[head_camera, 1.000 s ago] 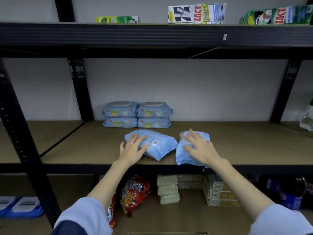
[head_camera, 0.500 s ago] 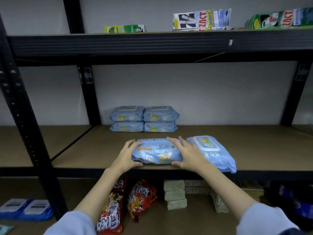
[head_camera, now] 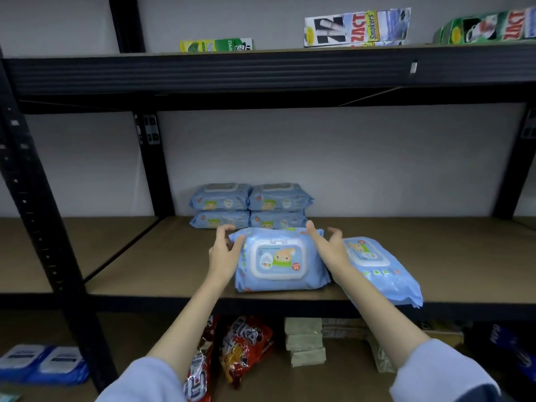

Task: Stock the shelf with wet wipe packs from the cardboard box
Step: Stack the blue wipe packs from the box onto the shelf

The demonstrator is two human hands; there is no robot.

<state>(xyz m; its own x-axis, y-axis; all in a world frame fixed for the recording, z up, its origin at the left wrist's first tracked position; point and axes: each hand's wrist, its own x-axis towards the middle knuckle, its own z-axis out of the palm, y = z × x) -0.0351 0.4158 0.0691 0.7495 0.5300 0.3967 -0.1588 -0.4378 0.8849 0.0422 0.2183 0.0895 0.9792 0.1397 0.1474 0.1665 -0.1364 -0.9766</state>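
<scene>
A blue wet wipe pack [head_camera: 278,261] lies flat, lid up, near the front of the brown middle shelf [head_camera: 150,262]. My left hand [head_camera: 223,253] holds its left edge, thumb on top and fingers curled round the far corner. Along the pack's right side lies my right hand [head_camera: 330,248], thumb touching the far corner and fingers spread loose in the air. A second pack [head_camera: 385,277] sits slanted just right of it, overhanging the shelf's front edge. Several packs [head_camera: 249,206] are stacked two high at the back wall. The cardboard box is out of view.
Black steel uprights [head_camera: 34,216] and a top shelf beam [head_camera: 261,71] frame the bay; toothpaste cartons [head_camera: 356,27] stand above. Below are red snack bags [head_camera: 246,346], stacked tan packets [head_camera: 304,340] and blue packs [head_camera: 40,364] at lower left.
The pack between my hands has been turned lid up and laid flat on the shelf. My right hand's fingers have lifted off it.
</scene>
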